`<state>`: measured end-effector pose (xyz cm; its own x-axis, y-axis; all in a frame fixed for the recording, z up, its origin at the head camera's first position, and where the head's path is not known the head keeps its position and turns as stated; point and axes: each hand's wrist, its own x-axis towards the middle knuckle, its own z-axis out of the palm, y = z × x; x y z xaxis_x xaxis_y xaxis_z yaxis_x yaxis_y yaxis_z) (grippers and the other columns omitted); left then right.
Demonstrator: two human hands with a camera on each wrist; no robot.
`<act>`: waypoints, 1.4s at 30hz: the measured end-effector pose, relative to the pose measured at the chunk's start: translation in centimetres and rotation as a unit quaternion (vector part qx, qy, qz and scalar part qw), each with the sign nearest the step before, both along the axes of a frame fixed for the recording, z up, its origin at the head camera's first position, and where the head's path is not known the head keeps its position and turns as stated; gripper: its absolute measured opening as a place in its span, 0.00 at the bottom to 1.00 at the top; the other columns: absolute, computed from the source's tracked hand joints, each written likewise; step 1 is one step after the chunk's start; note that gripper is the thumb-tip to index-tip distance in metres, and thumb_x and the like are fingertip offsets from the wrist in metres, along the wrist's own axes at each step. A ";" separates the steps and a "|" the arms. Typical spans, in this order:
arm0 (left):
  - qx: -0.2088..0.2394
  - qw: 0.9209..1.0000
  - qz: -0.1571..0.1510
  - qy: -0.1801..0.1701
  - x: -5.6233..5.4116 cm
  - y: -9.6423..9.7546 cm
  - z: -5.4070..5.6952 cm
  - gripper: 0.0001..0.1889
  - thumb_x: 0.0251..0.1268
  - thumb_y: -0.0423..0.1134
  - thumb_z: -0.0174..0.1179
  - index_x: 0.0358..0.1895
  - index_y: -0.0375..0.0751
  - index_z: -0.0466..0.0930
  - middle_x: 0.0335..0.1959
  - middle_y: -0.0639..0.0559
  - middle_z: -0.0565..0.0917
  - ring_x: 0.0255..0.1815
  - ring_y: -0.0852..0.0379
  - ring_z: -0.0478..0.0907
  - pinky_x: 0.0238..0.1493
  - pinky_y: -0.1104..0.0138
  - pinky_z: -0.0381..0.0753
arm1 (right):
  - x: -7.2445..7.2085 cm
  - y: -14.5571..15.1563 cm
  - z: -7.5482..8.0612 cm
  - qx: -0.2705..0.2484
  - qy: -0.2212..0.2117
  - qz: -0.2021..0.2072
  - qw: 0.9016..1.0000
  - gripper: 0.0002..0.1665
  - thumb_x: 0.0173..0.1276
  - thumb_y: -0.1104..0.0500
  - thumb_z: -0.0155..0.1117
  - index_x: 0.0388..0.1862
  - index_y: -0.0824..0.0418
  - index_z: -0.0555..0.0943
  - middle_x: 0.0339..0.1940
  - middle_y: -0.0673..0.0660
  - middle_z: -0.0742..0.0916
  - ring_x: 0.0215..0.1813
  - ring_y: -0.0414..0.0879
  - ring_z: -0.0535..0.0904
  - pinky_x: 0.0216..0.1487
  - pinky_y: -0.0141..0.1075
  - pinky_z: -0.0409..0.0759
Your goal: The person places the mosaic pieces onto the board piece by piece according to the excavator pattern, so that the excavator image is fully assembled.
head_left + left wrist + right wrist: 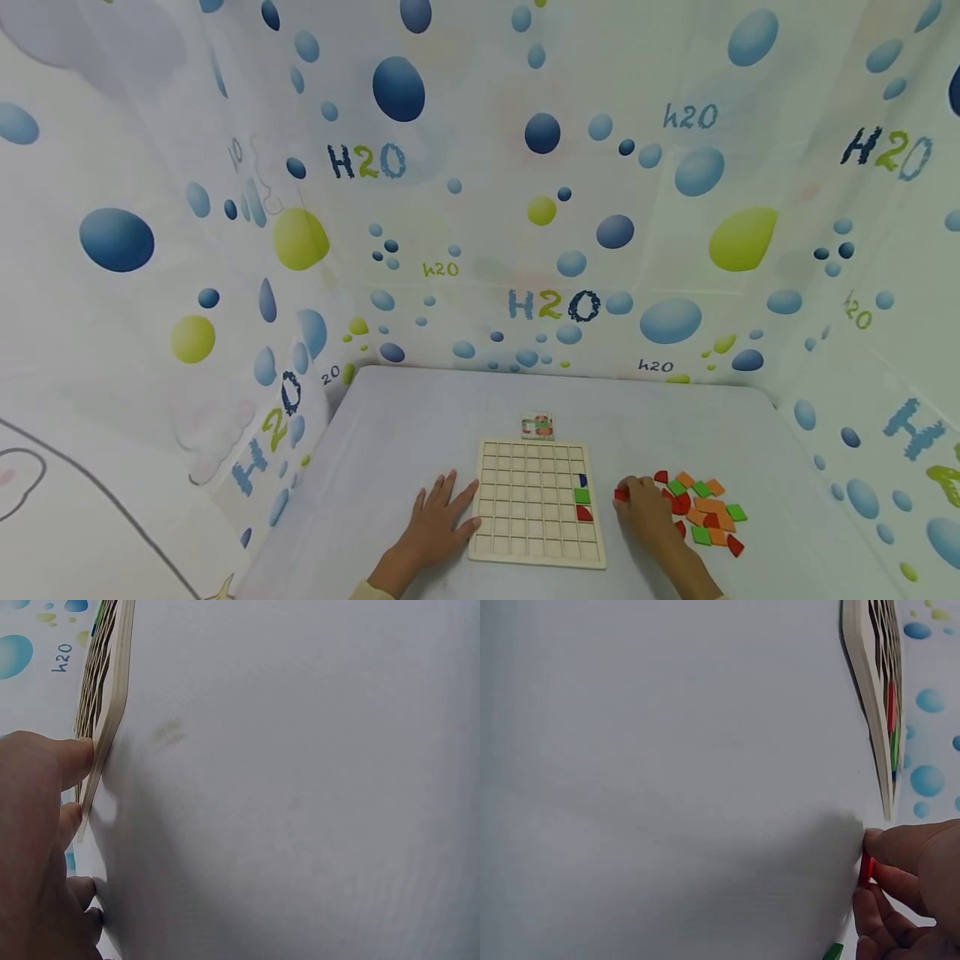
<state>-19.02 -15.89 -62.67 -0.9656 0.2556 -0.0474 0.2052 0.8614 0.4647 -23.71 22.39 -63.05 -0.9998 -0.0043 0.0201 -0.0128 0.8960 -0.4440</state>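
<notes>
A wooden grid board [525,500] lies on the table, with a blue piece [582,481], a green square [582,496] and a red piece [584,513] in its right column. My left hand [438,525] rests at the board's left edge, fingers spread; in the left wrist view the thumb touches the board's rim [116,690]. To the right of the board, my right hand [645,510] pinches a red tile [866,870] between thumb and fingers, close to the table. Part of that tile is hidden by the fingers.
Loose red, green and orange tiles [708,506] lie scattered, some overlapping, right of the right hand. A small patterned card [537,425] lies just beyond the board. A curtain printed with drops [540,208] hangs behind and beside the table [420,417].
</notes>
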 end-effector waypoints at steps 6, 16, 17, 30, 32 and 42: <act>-0.006 1.000 0.003 -0.004 0.0 -0.1 -0.4 0.35 0.78 0.63 0.55 0.82 0.54 0.66 0.85 0.34 0.57 0.85 0.29 0.50 0.78 0.27 0.46 | 1.5 -0.8 0.3 0.010 -0.020 -0.019 1.000 0.15 0.65 0.63 0.78 0.47 0.67 0.83 0.39 0.61 0.81 0.42 0.52 0.77 0.53 0.55 0.84; -0.004 1.000 0.001 0.000 -0.1 0.0 -0.2 0.35 0.79 0.62 0.53 0.82 0.54 0.65 0.85 0.33 0.56 0.85 0.29 0.50 0.78 0.27 0.45 | 3.7 -1.5 1.1 -0.027 -0.050 0.015 0.998 0.15 0.65 0.62 0.79 0.47 0.63 0.84 0.40 0.56 0.80 0.40 0.47 0.75 0.52 0.47 0.86; -0.004 1.000 0.001 0.002 -0.1 0.0 -0.2 0.34 0.79 0.62 0.54 0.82 0.53 0.66 0.85 0.33 0.56 0.85 0.28 0.50 0.77 0.26 0.45 | 3.9 -1.6 1.1 -0.022 -0.043 0.020 0.999 0.15 0.65 0.62 0.79 0.47 0.63 0.84 0.40 0.55 0.80 0.40 0.47 0.75 0.51 0.47 0.86; -0.002 1.000 0.003 0.000 0.2 0.2 0.0 0.34 0.78 0.61 0.55 0.81 0.53 0.67 0.84 0.33 0.57 0.85 0.28 0.51 0.78 0.27 0.46 | 6.3 -4.6 0.8 0.030 0.032 0.095 0.995 0.13 0.67 0.52 0.78 0.41 0.49 0.81 0.41 0.47 0.80 0.42 0.43 0.74 0.44 0.44 0.73; 0.000 1.000 0.002 -0.001 0.2 0.2 0.1 0.34 0.78 0.61 0.55 0.81 0.53 0.67 0.84 0.32 0.57 0.85 0.28 0.51 0.78 0.27 0.45 | 6.4 -4.7 0.7 0.044 0.038 0.098 0.994 0.12 0.68 0.50 0.78 0.38 0.47 0.80 0.40 0.45 0.79 0.43 0.42 0.74 0.45 0.44 0.73; 0.000 1.000 0.002 0.002 0.3 0.2 0.5 0.33 0.79 0.59 0.56 0.81 0.52 0.68 0.84 0.32 0.58 0.84 0.28 0.52 0.77 0.27 0.47 | 6.0 -4.2 1.5 0.026 0.010 0.121 0.992 0.08 0.69 0.54 0.76 0.39 0.45 0.82 0.39 0.42 0.81 0.44 0.41 0.77 0.49 0.46 0.74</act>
